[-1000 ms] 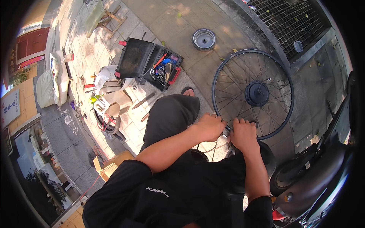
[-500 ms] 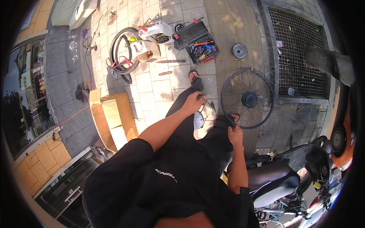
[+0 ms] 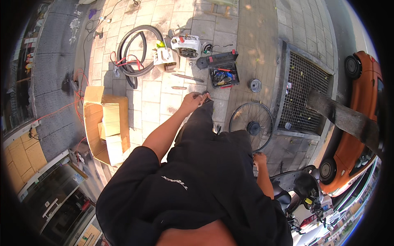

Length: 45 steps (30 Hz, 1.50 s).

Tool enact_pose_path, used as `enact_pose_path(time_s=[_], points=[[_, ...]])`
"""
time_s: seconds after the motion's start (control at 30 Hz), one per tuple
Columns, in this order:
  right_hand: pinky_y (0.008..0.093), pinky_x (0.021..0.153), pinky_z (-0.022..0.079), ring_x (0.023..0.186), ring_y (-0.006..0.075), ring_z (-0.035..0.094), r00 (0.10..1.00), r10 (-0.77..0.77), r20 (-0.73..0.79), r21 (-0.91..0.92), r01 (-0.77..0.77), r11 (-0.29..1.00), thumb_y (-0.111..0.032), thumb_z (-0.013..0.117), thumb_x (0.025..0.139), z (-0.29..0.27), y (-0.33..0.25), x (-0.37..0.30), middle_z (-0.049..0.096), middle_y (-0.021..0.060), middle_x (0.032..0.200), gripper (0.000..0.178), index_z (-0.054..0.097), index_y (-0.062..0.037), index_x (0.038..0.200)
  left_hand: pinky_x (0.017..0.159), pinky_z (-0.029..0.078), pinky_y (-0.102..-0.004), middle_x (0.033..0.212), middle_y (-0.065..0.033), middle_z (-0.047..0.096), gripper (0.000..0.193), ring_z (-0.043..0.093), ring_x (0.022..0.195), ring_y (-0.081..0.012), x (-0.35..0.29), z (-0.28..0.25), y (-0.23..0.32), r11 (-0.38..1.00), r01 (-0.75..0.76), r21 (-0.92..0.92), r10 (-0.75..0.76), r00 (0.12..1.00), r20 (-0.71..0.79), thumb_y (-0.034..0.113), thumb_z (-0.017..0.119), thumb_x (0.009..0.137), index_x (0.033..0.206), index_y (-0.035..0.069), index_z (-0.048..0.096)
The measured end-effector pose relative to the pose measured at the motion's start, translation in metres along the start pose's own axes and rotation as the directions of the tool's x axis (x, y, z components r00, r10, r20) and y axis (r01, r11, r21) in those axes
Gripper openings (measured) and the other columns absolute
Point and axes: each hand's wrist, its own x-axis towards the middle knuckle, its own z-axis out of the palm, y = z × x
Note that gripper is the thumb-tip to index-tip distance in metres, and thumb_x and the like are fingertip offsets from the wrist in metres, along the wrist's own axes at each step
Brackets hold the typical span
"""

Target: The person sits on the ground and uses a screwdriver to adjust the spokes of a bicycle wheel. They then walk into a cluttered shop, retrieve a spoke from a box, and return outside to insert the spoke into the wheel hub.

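Note:
My left hand (image 3: 193, 101) is reached forward over my left leg near the knee or foot, its fingers bent together. I cannot make out whether anything is in them. My right hand (image 3: 259, 158) hangs low beside my right thigh with the fingers curled in; what they may hold is hidden. Nearest to that hand is a spoked wheel (image 3: 269, 128) with a black rim and a thick dark hub (image 3: 253, 128), lying on the paving just ahead of it. Ahead of the left hand lies an open black toolbox (image 3: 224, 78) full of hand tools.
Left of me stands an open cardboard box (image 3: 116, 123). Black tyres (image 3: 120, 51), cut white containers (image 3: 164, 58), a long dark bar (image 3: 187, 77) and a round metal drum (image 3: 255, 85) lie ahead. At right are a metal grate (image 3: 301, 88), a wooden post (image 3: 342, 115), a scooter (image 3: 308, 184) and an orange car (image 3: 353, 151).
The view has shifted, showing more of the car and street. My left hand has gone forward and left; my right hand has dropped back beside my thigh. The wheel still lies flat.

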Motion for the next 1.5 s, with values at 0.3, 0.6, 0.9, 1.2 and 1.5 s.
enact_pose_path(time_s=[0.3, 0.6, 0.9, 1.2, 1.5], points=[[0.0466, 0.082, 0.055, 0.096, 0.0313, 0.072, 0.965, -0.261, -0.004, -0.276, 0.250, 0.928, -0.022, 0.059, 0.094, -0.030, -0.085, 0.107, 0.072, 0.0181, 0.104, 0.026, 0.074, -0.0016, 0.102, 0.083, 0.054, -0.0331, 0.107, -0.0091, 0.073, 0.037, 0.069, 0.094, -0.0174, -0.061, -0.108, 0.043, 0.995, -0.013, -0.094, 0.015, 1.000, 0.025, 0.025, 0.072, 0.096, 0.123, 0.000, 0.069], [0.0350, 0.052, 0.051, 0.064, 0.0198, 0.068, 0.933, -0.213, 0.289, -0.345, 0.309, 0.886, -0.021, 0.063, 0.094, -0.066, -0.321, 0.142, 0.069, 0.0070, 0.082, 0.022, 0.070, -0.0045, 0.107, 0.066, 0.051, -0.0359, 0.095, -0.0092, 0.073, 0.013, 0.068, 0.079, -0.0248, -0.286, -0.129, 0.214, 0.525, -0.762, -0.380, 0.837, 0.381, 0.392, 0.010, 0.082, 0.085, 0.097, 0.006, 0.079], [0.0384, 0.054, 0.056, 0.062, 0.0241, 0.072, 0.818, -0.441, 0.370, -0.413, 0.570, 0.710, -0.023, 0.062, 0.089, -0.013, -0.419, 0.159, 0.072, 0.0150, 0.079, 0.029, 0.071, 0.0021, 0.102, 0.067, 0.049, -0.0368, 0.094, -0.0084, 0.073, 0.018, 0.067, 0.077, -0.0250, -0.342, -0.085, 0.190, 0.634, -0.766, -0.103, 0.773, 0.629, 0.079, 0.017, 0.081, 0.088, 0.101, 0.005, 0.079], [0.0404, 0.053, 0.059, 0.060, 0.0264, 0.073, 0.686, -0.415, 0.598, -0.649, 0.718, 0.251, -0.020, 0.056, 0.089, 0.048, -0.444, 0.140, 0.070, 0.0155, 0.073, 0.028, 0.069, 0.0048, 0.087, 0.066, 0.047, -0.0345, 0.093, -0.0029, 0.074, 0.020, 0.067, 0.078, -0.0214, -0.379, -0.114, 0.149, 0.488, -0.872, 0.033, 0.870, 0.482, -0.107, 0.025, 0.080, 0.090, 0.102, 0.009, 0.079], [0.0402, 0.053, 0.054, 0.061, 0.0237, 0.068, 0.828, -0.267, 0.494, -0.726, 0.561, 0.397, -0.021, 0.063, 0.088, 0.165, -0.487, 0.051, 0.068, 0.0105, 0.075, 0.020, 0.070, -0.0034, 0.086, 0.060, 0.044, -0.0351, 0.096, -0.0041, 0.069, 0.021, 0.063, 0.079, -0.0215, -0.449, -0.220, 0.095, 0.376, -0.795, 0.477, 0.926, 0.307, -0.219, 0.017, 0.076, 0.089, 0.108, 0.007, 0.074]])
